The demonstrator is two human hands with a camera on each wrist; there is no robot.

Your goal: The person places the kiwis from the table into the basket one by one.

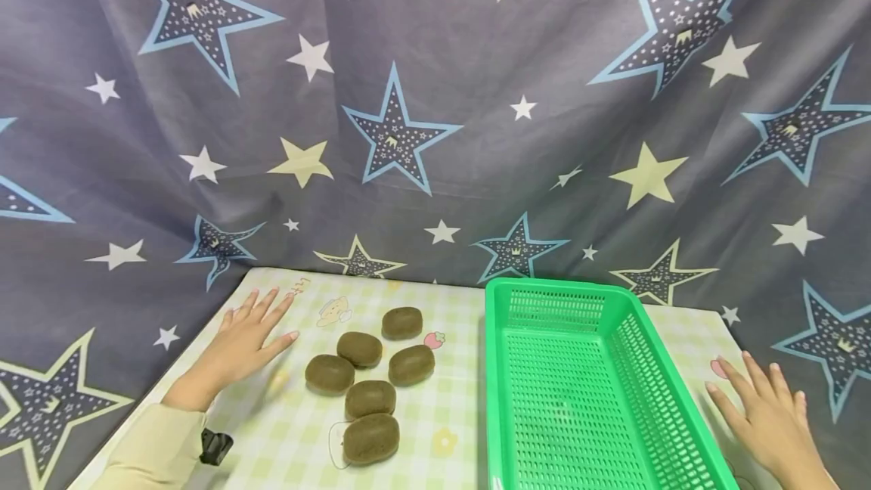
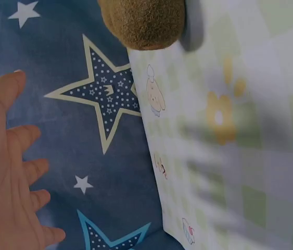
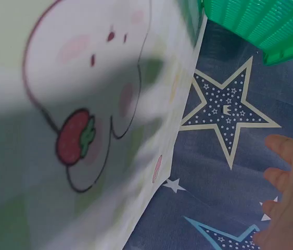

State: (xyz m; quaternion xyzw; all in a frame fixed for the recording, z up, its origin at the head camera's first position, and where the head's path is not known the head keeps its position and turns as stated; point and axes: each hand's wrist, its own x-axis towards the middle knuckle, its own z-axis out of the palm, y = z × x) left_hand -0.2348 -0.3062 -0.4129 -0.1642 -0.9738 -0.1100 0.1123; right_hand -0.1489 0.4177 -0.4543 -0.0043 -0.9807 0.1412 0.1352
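Several brown kiwis [image 1: 370, 438] lie in a loose group on the table, left of a green plastic basket [image 1: 499, 399] with perforated walls and floor. No kiwi is inside the basket. My left hand [image 1: 248, 339] hovers over the table's left side with fingers spread, left of the kiwis, holding nothing. In the left wrist view one fuzzy kiwi [image 2: 145, 23] shows at the top, apart from the fingers. On the far side of the basket, my right hand [image 1: 772, 418] is held out with its fingers extended and nothing in them. The basket's corner [image 3: 292, 49] appears in the right wrist view.
A green-and-white checked cloth with cartoon prints [image 1: 442, 392] covers the table [image 1: 272, 437]. Behind and beside it hangs a dark curtain [image 1: 476, 195] with stars. A small black object [image 1: 215, 447] sits at the left sleeve.
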